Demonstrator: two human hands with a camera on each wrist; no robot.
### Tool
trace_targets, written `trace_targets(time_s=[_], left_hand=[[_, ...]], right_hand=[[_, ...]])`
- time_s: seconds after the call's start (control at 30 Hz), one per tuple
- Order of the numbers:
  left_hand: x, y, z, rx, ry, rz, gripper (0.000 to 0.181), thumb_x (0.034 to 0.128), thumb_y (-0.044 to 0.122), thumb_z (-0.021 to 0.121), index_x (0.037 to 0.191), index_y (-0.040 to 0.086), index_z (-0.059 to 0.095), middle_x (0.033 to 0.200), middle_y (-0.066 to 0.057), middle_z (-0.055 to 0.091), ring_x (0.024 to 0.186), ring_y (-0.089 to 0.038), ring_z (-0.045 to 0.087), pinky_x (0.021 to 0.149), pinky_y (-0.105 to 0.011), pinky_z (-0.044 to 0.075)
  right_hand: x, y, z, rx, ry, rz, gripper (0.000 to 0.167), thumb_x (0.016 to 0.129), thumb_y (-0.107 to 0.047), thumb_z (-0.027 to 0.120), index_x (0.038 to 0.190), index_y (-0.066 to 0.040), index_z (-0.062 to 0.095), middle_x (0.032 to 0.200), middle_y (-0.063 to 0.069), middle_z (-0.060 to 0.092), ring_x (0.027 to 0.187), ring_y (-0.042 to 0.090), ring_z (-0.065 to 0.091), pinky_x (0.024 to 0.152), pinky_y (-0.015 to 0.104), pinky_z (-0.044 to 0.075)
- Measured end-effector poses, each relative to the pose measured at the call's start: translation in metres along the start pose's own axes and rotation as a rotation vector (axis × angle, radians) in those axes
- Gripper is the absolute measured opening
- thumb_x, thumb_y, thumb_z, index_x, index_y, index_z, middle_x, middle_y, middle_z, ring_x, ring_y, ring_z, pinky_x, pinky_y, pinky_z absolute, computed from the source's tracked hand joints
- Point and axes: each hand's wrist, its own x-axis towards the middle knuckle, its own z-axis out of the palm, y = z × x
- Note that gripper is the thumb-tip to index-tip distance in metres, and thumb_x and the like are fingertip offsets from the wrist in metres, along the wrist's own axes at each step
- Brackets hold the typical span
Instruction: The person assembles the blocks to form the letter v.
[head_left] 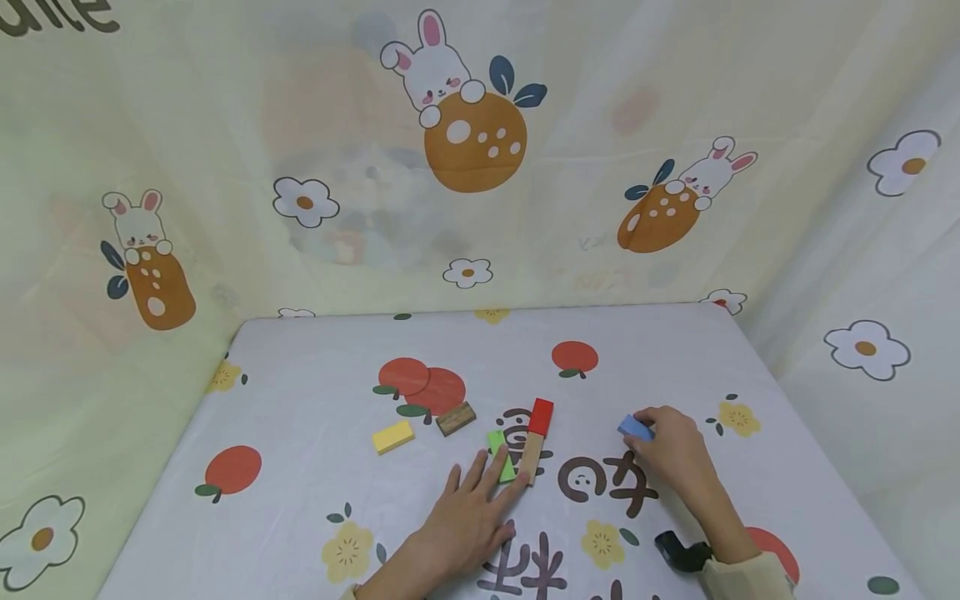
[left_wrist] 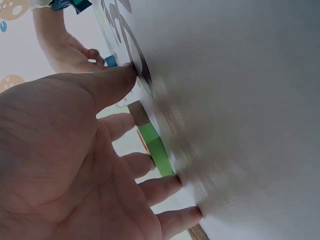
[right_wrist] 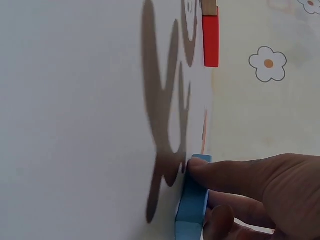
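Observation:
My right hand (head_left: 675, 454) pinches a blue block (head_left: 635, 427) low over the cloth on the right; the right wrist view has the thumb on the block (right_wrist: 194, 197). Fingers of my left hand (head_left: 467, 518) are spread and rest around a green block (head_left: 496, 444) and the near end of a tan wooden block (head_left: 532, 454). A red block (head_left: 541, 416) meets the tan block end to end. In the left wrist view, fingertips touch the cloth beside the green block (left_wrist: 155, 149), and part of it is hidden behind them.
To the left lie a yellow block (head_left: 393, 437) and a brown wood-grain block (head_left: 456, 419). A black curved object (head_left: 681, 552) is by the right wrist. The printed white cloth (head_left: 300, 517) covers the table, with a patterned curtain (head_left: 585, 100) behind and at both sides.

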Motion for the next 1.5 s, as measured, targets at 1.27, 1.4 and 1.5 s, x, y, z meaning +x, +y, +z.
trace_targets(time_s=[1.27, 1.4, 1.5], left_hand=[[0.001, 0.002, -0.002, 0.003, -0.015, -0.017, 0.074, 0.1034, 0.054, 0.059, 0.167, 0.047, 0.022, 0.181, 0.001, 0.012, 0.167, -0.031, 0.022, 0.127, -0.061, 0.036], [0.001, 0.003, -0.002, 0.009, -0.013, -0.013, 0.074, 0.1038, 0.054, 0.059, 0.167, 0.046, 0.022, 0.181, 0.001, 0.012, 0.166, -0.031, 0.022, 0.127, -0.061, 0.036], [0.001, 0.002, -0.002, 0.008, -0.012, -0.012, 0.074, 0.1039, 0.054, 0.058, 0.168, 0.046, 0.021, 0.181, 0.001, 0.012, 0.166, -0.031, 0.022, 0.127, -0.061, 0.036]], right_hand=[[0.007, -0.039, 0.021, -0.003, 0.055, -0.088, 0.047, 0.088, -0.031, 0.083, 0.117, 0.004, 0.071, 0.098, 0.017, 0.073, 0.083, 0.026, 0.064, 0.068, 0.038, 0.061], [0.008, -0.041, 0.022, -0.014, 0.050, -0.086, 0.048, 0.087, -0.032, 0.084, 0.117, 0.004, 0.071, 0.093, 0.015, 0.072, 0.080, 0.025, 0.063, 0.065, 0.036, 0.060], [0.007, -0.041, 0.020, -0.021, 0.033, -0.082, 0.052, 0.087, -0.034, 0.085, 0.119, 0.003, 0.070, 0.092, 0.014, 0.072, 0.078, 0.024, 0.063, 0.064, 0.034, 0.059]])
